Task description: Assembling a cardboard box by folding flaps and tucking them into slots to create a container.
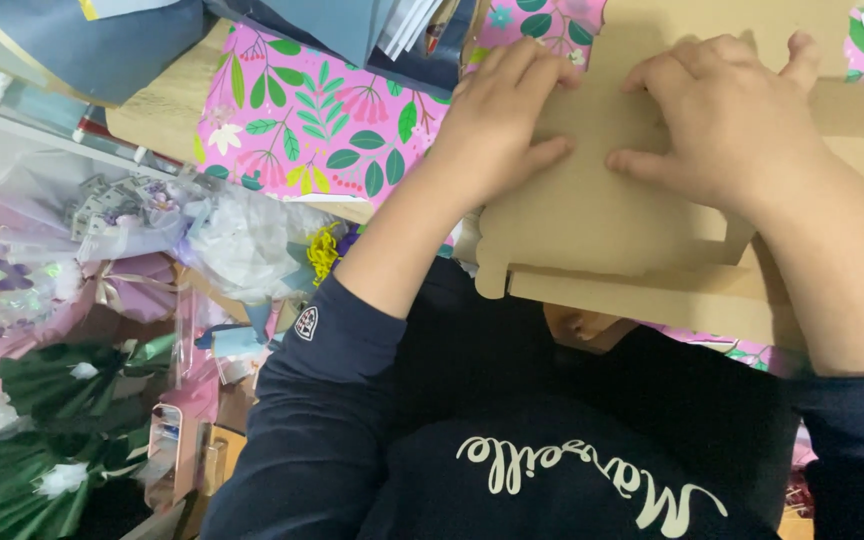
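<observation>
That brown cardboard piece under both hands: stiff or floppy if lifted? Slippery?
The cardboard piece is probably fairly stiff: its cut edges run straight and it overhangs the table without drooping. Likely light, being a thin sheet. The matte surface should grip well under the left hand and right hand, both pressed flat on it.

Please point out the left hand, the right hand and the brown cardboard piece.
left hand (pixel 497 120), head view, back of the hand.
right hand (pixel 732 120), head view, back of the hand.
brown cardboard piece (pixel 592 225), head view, flat face below the hands.
</observation>
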